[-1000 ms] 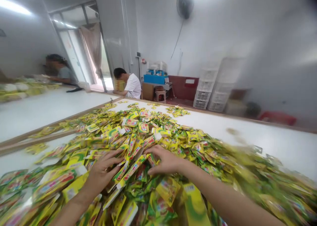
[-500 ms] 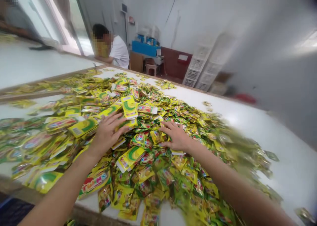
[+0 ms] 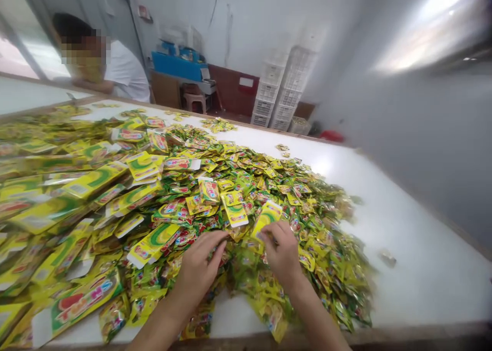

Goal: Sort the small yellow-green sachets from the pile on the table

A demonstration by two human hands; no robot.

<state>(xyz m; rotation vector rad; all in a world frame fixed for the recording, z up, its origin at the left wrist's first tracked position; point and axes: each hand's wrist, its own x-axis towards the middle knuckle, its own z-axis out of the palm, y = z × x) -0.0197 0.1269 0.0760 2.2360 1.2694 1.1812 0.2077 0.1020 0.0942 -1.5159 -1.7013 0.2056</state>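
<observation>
Showing a white bench that carries 1 broad heap of yellow-green sachets, loose and overlapping, spread from the far rim to the near edge. Only the right side of the bench and a narrow near strip lie bare. Larger yellow packets are mixed into the left part of the heap. No squared stack, bundle or filled container shows anywhere near the hands, so, as a judgement, almost the whole heap has yet to be handled and very little is set apart. Both of the person's hands work at the near middle of the heap, close together but not touching. The left hand lies palm down, fingers straight and loosely together, its fingertips resting on the sachets and gripping nothing visible. The right hand is curled, its fingertips closing on the lower edge of 1 yellow sachet, which stands tilted above its neighbours. A seated co-worker is at the far left corner; white crates are stacked against the back wall.
</observation>
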